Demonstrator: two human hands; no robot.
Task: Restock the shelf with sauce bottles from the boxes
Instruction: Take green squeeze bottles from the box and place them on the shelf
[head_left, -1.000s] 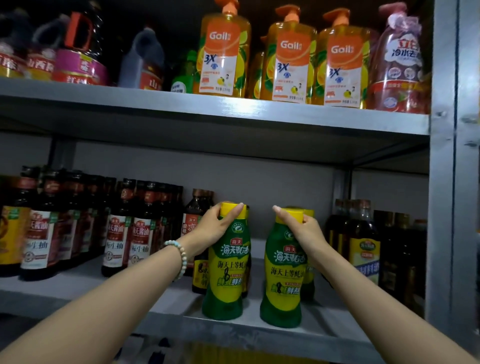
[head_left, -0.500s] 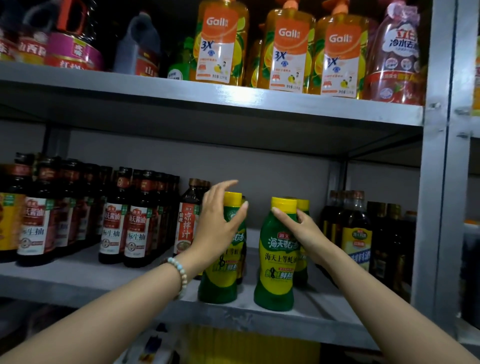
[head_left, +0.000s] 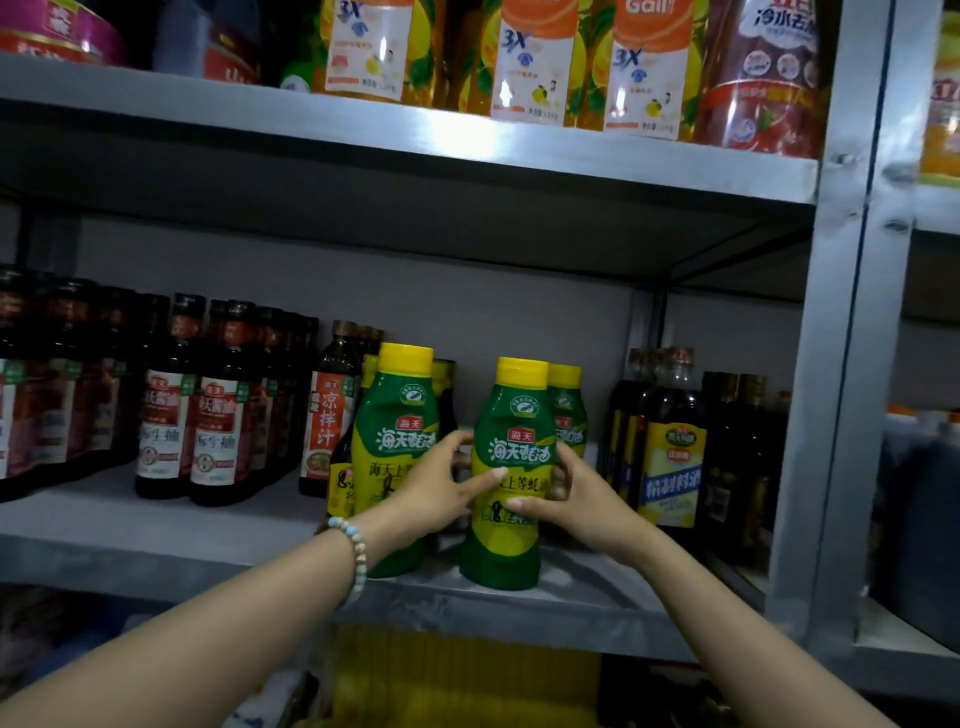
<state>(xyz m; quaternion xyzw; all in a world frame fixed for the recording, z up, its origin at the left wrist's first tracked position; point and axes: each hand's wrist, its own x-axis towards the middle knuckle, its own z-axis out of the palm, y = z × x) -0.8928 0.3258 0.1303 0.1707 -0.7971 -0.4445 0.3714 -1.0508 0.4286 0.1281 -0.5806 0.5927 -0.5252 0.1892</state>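
On the middle shelf (head_left: 156, 540), near its front edge, left bottle (head_left: 395, 410) and right bottle (head_left: 511, 452) stand upright, caps up; right hand (head_left: 582, 499) wraps the right bottle; left hand (head_left: 436, 493) lays straight fingers (head_left: 493, 474) against it; bare shelf lies leftward.

sauce bottles (head_left: 511, 467): green, yellow caps | shelf (head_left: 156, 540): grey | bracelet (head_left: 356, 551): pale beads
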